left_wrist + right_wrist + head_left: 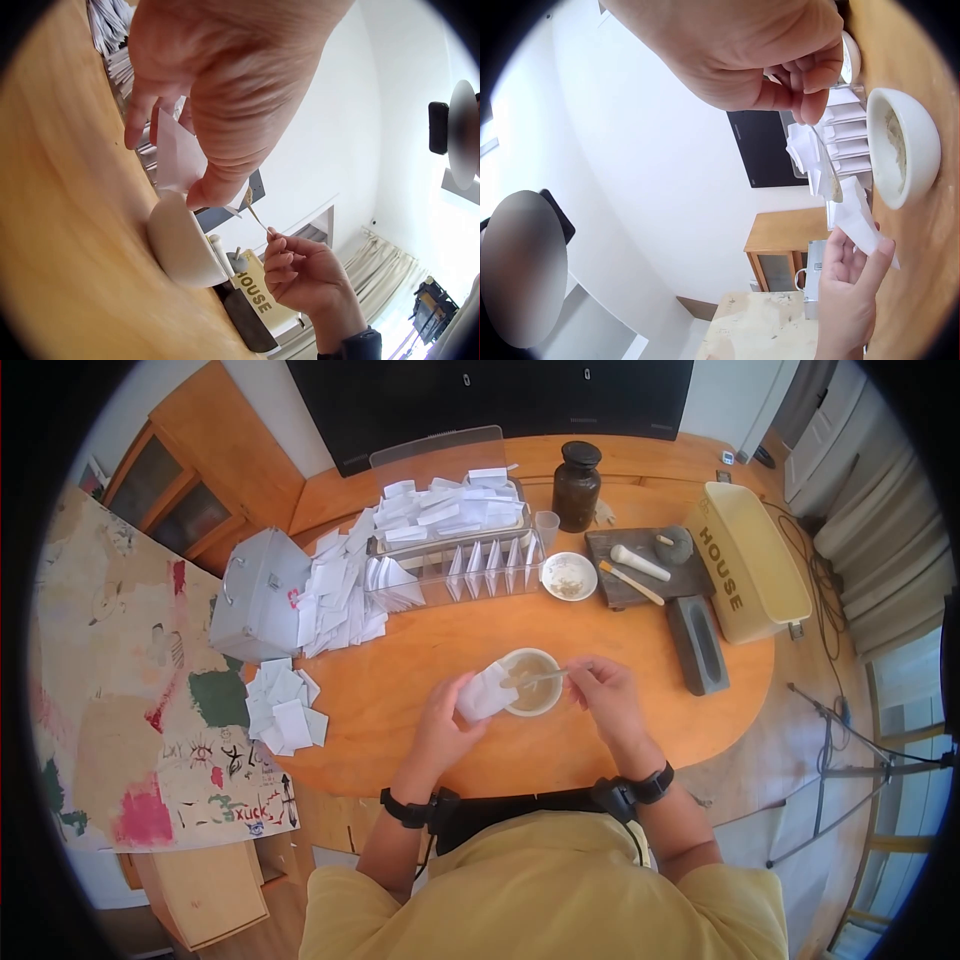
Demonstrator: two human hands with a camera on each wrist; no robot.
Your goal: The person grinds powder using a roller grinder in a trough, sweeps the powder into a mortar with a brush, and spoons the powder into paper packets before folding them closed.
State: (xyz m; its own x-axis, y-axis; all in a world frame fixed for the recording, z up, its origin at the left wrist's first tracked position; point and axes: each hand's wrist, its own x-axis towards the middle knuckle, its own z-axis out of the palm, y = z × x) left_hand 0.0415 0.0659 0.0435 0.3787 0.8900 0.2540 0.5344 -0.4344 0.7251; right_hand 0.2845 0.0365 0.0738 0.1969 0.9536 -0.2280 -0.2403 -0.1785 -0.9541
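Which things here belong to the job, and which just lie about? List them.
In the job:
white bowl of powder
spoon, in right hand
folded paper, in left hand
upright packets, probably

Apparently just lying about:
yellow HOUSE bin
dark bottle
metal case
brush

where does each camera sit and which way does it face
On the head: faces forward, down at the table, left hand, right hand, shirt.
On the left wrist: looks past the left hand, across the bowl, to the right.
On the right wrist: past the right hand to the bowl and left.
All three share both hands, the bowl and the paper.
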